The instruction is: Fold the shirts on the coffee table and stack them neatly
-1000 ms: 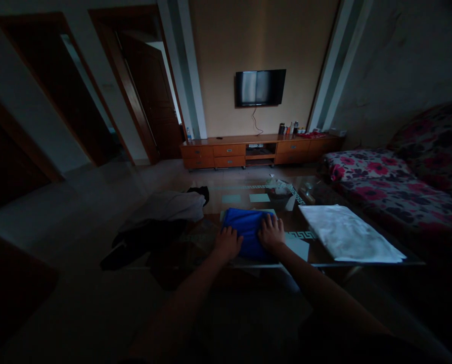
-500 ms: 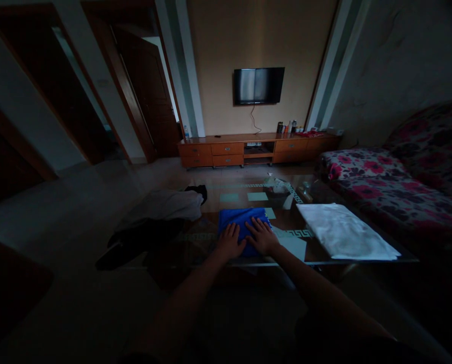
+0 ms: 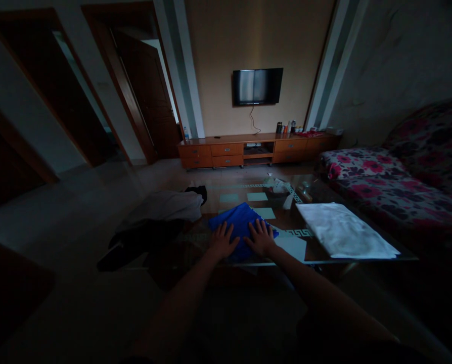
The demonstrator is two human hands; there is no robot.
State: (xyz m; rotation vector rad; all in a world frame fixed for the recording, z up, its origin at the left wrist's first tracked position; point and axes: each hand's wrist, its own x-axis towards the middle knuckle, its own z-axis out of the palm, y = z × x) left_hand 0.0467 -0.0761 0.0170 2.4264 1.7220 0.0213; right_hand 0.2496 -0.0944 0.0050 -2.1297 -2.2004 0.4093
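A folded blue cloth [image 3: 238, 218], perhaps a garment, lies turned at an angle near the front edge of the glass table [image 3: 195, 247]. On its left part rests my left hand [image 3: 223, 242], flat with fingers spread. My right hand [image 3: 262, 239] lies on the right part, its fingers also stretched out. Neither hand grasps the cloth; both touch it from above. To the right is a folded white cloth [image 3: 345, 231]. Left of the blue cloth, grey clothing [image 3: 161, 207] and black clothing [image 3: 150, 236] lie in a loose heap.
At the table's far side are a crumpled plastic bag [image 3: 277, 184] and a small glass object [image 3: 305, 188]. A flowered sofa [image 3: 377, 177] stands to the right. Beyond the table runs a low wooden cabinet [image 3: 226, 149] beneath a wall-mounted television [image 3: 258, 87].
The blue cloth has turned from lying square to the table to lying diagonally. Both hands have stayed on it, with my left hand shifting slightly left and nearer.
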